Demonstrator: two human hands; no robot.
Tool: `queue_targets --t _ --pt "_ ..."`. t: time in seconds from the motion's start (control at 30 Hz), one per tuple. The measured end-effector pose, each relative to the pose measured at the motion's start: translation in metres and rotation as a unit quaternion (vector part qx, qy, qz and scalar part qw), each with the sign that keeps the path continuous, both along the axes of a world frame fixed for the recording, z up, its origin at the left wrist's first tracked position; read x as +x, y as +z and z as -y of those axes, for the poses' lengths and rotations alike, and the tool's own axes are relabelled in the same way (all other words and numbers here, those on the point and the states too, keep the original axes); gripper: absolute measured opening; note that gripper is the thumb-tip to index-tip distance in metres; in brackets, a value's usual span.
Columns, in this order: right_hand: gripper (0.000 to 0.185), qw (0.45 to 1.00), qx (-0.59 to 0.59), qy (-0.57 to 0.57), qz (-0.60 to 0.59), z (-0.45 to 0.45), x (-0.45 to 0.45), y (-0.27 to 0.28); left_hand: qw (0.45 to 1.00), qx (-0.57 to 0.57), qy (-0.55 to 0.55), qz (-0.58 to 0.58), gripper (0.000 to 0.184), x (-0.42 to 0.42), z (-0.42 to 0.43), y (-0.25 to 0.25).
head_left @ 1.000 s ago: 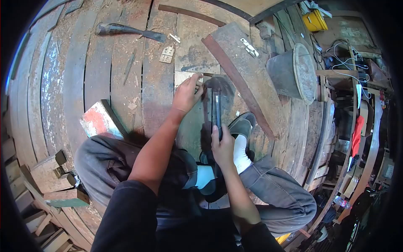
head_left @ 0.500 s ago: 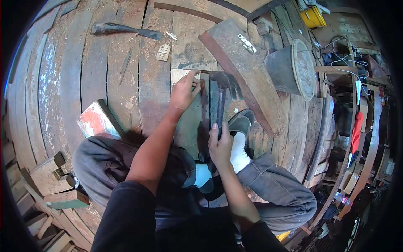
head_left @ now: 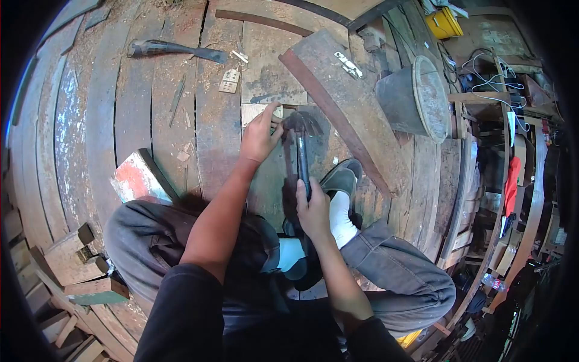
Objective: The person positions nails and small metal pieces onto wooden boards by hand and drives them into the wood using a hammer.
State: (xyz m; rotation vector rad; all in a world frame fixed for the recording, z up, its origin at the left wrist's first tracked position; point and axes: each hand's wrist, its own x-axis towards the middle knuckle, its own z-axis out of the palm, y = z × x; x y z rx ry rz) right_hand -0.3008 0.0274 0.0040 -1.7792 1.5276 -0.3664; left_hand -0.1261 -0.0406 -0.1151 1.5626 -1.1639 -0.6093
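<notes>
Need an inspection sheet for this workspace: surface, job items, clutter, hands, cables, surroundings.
Surface: plank floor, dark gaps, scattered shavings.
Job's things: hammer, its head near the left fingers; pale wood piece partly behind the left hand.
Clutter: chisel-like tool, dotted tile, paint-marked block, loose on the floor.
Hands: right hand grips the hammer's handle; left has fingers curled near its head, anything pinched cannot be made out.
Cables: white cables tangled at right, beyond the bucket, clear of both hands.
Surroundings: yellow container at upper right, red item at right, wood offcuts at lower left.
</notes>
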Motion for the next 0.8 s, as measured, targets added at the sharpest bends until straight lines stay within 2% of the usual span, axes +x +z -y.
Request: queue_targets --t 0.1,0.17,0.2,0.33,0.43,0.47,0.57,0.63,0.7,0.8 --pt "0.021 1.000 -0.008 0.000 0.024 -0.004 0.000 -0.001 1.000 -0.006 0.007 0.003 0.056 0.001 -0.003 -0.004" --pt "0.026 0.995 -0.067 -0.021 0.068 -0.003 0.005 -0.001 0.999 -0.032 0.010 0.018 0.057 0.000 -0.001 -0.005" --pt "0.021 0.997 -0.020 -0.036 0.063 -0.005 0.004 -0.002 1.000 -0.011 0.004 0.007 0.057 0.000 -0.001 -0.005" --pt "0.022 1.000 -0.012 0.015 -0.016 0.000 0.005 -0.006 0.999 0.033 -0.006 -0.003 0.058 0.001 -0.002 0.000" --pt "0.023 1.000 -0.013 -0.008 0.011 -0.002 0.001 0.004 1.000 -0.001 0.009 0.006 0.058 0.000 -0.001 -0.005" --pt "0.023 0.997 -0.068 -0.007 0.030 -0.005 -0.001 -0.005 1.000 0.003 0.010 0.005 0.058 -0.001 -0.003 -0.007" --pt "0.022 0.999 -0.030 -0.031 0.034 -0.007 0.004 -0.006 1.000 -0.005 0.012 0.015 0.058 0.000 0.000 -0.004" --pt "0.022 0.999 -0.031 0.009 -0.024 -0.003 0.008 -0.005 1.000 0.021 0.002 0.000 0.056 0.001 -0.001 -0.001" --pt "0.021 0.998 -0.048 0.036 -0.010 -0.002 0.002 -0.010 1.000 0.017 0.003 0.005 0.056 0.001 -0.001 -0.002" --pt "0.021 0.999 -0.043 0.011 0.012 -0.008 0.003 0.003 1.000 0.004 0.012 0.008 0.054 -0.001 0.000 -0.004"
